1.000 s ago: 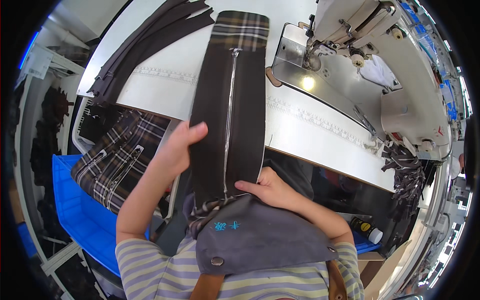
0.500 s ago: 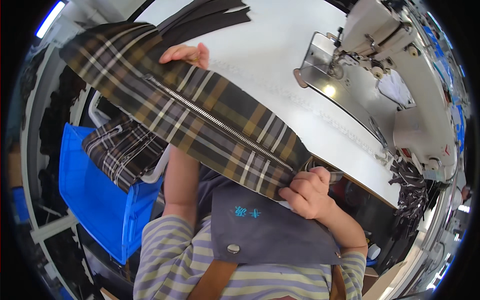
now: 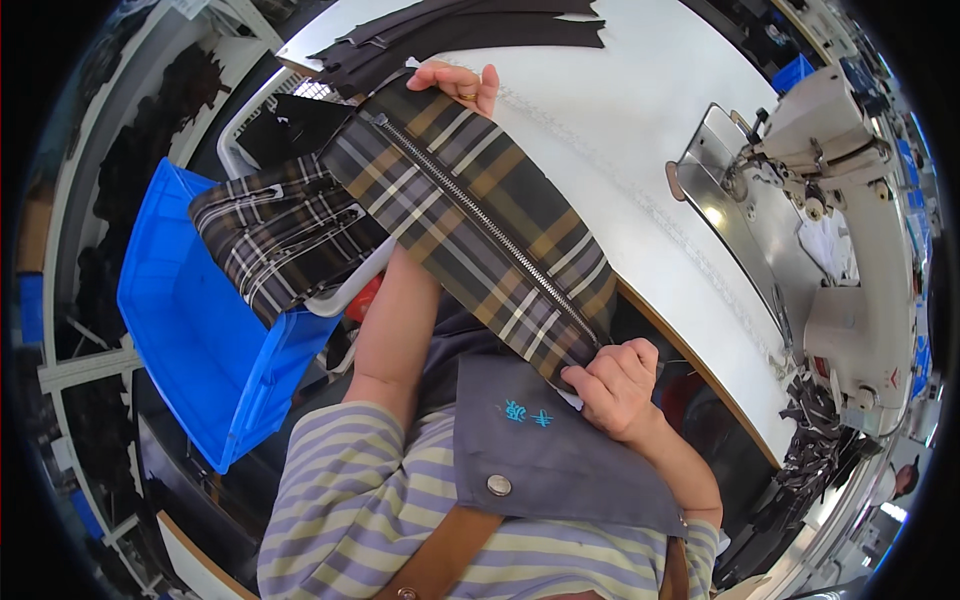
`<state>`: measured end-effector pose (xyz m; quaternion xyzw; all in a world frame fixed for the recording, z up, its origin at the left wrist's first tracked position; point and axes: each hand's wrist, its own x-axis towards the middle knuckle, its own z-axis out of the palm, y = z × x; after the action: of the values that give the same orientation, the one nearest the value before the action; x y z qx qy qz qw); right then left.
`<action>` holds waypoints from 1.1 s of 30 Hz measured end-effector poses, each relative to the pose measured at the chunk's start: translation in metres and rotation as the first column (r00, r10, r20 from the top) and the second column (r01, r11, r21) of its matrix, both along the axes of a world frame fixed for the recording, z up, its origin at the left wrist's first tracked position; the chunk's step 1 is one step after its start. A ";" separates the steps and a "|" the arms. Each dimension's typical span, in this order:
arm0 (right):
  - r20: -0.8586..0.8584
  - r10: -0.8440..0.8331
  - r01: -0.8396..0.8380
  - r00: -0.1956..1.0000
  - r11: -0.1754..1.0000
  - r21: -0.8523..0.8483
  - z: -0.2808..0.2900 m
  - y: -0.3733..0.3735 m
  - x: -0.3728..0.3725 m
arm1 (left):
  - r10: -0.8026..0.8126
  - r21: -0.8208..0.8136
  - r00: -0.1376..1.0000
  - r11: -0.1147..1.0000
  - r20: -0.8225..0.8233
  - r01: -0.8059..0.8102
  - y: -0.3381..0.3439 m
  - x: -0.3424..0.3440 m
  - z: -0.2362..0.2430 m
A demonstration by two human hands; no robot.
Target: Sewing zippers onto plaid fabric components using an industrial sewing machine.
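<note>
Gripping the near end of a zippered plaid fabric panel [image 3: 480, 235], R hand [image 3: 617, 385] is closed; L hand [image 3: 462, 85] is at its far edge, partly hidden, can't tell if clasping. Panel slants btwn worktable [image 3: 690, 330] & white basket [image 3: 352, 284] w/ black cloth [image 3: 300, 125]. Folded plaid pieces [image 3: 290, 235] overhang blue bin [image 3: 200, 330].

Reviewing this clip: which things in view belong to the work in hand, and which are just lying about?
In the work:
- zipped plaid cloth
- right hand, gripping its near end
- left hand, at its far end
- similar plaid pieces, probably

Apparently lying about, untouched:
- dark cloth strips
- sewing machine
- scrap bundle
- blue bin
</note>
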<state>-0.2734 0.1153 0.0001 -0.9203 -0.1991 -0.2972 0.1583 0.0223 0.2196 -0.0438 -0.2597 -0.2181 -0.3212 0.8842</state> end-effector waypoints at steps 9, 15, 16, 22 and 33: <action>-0.096 0.082 -0.076 0.992 0.995 0.070 -0.006 -0.002 0.004 | 0.232 0.236 0.972 0.943 0.034 -0.233 0.026 -0.016 -0.014; -0.381 0.155 0.225 0.912 0.586 0.778 0.011 0.024 0.040 | 0.345 0.632 0.890 0.628 0.298 -0.455 0.089 -0.080 0.008; -0.450 0.175 0.279 0.876 0.576 0.768 0.013 0.034 0.055 | 0.437 0.682 0.833 0.496 0.338 -0.537 0.105 -0.087 0.018; -0.420 0.660 0.238 0.623 0.351 0.906 0.026 0.079 0.100 | 0.584 0.721 0.427 -0.603 0.690 -0.342 0.329 -0.059 0.064; -0.159 -0.561 0.566 0.812 0.824 -0.015 0.027 -0.125 -0.019 | -0.421 -0.346 0.261 -0.893 0.868 -0.288 0.412 0.004 -0.024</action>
<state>-0.2926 -0.0100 0.0268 -0.9556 0.1003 -0.2610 0.0934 0.0264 0.6319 -0.0680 -0.9107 0.0776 -0.2875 -0.2862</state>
